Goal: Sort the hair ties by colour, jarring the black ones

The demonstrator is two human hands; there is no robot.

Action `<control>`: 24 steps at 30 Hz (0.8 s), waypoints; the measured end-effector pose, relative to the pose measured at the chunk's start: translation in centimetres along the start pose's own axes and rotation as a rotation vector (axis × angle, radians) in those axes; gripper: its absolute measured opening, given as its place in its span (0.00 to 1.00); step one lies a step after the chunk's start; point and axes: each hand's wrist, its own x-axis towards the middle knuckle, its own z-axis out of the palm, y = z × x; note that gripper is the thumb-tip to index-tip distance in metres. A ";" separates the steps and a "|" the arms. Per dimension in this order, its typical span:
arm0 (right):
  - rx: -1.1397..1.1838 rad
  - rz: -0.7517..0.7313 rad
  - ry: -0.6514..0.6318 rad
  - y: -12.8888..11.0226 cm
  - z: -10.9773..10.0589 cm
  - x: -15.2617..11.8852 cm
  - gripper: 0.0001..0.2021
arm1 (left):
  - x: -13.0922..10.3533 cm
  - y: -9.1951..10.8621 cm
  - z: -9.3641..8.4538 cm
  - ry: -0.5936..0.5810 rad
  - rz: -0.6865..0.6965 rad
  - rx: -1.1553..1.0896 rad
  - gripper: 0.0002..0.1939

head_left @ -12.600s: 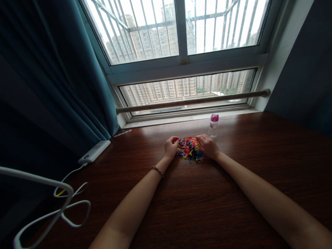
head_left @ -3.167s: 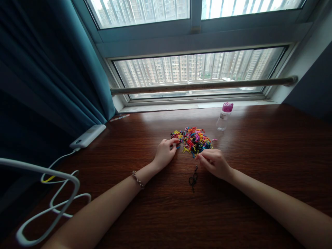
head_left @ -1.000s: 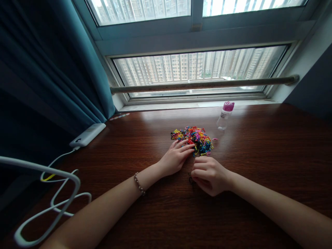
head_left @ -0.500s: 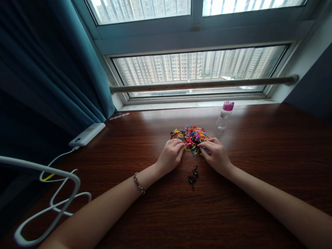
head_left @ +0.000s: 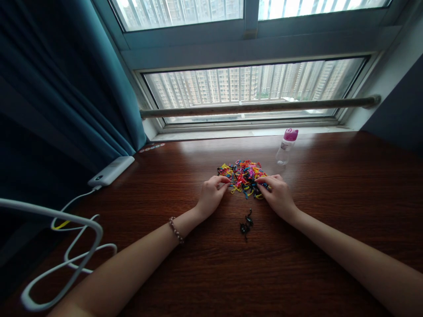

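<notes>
A loose pile of small colourful bands (head_left: 245, 175) lies on the dark wooden table. My left hand (head_left: 214, 192) is at the pile's left edge, thumb and forefinger pinched together; anything between them is too small to make out. On the right side of the pile, my right hand (head_left: 275, 193) has its fingertips closed among the bands, and what they grip is hidden. A small group of black bands (head_left: 246, 225) lies apart, nearer to me, between my forearms.
A clear bottle with a pink cap (head_left: 287, 147) stands behind the pile to the right. At the left are a white power bank (head_left: 111, 171) and a looped white cable (head_left: 95, 225). A window and metal rail (head_left: 257, 108) lie beyond the table (head_left: 330, 189).
My left hand has moved a little left, away from the pile's middle. My right hand has shifted slightly to the right.
</notes>
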 end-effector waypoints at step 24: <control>0.179 0.161 0.093 0.2 -0.1 0.3 0.10 | -0.6 2.5 -0.6 -0.261 0.547 -0.121 0.05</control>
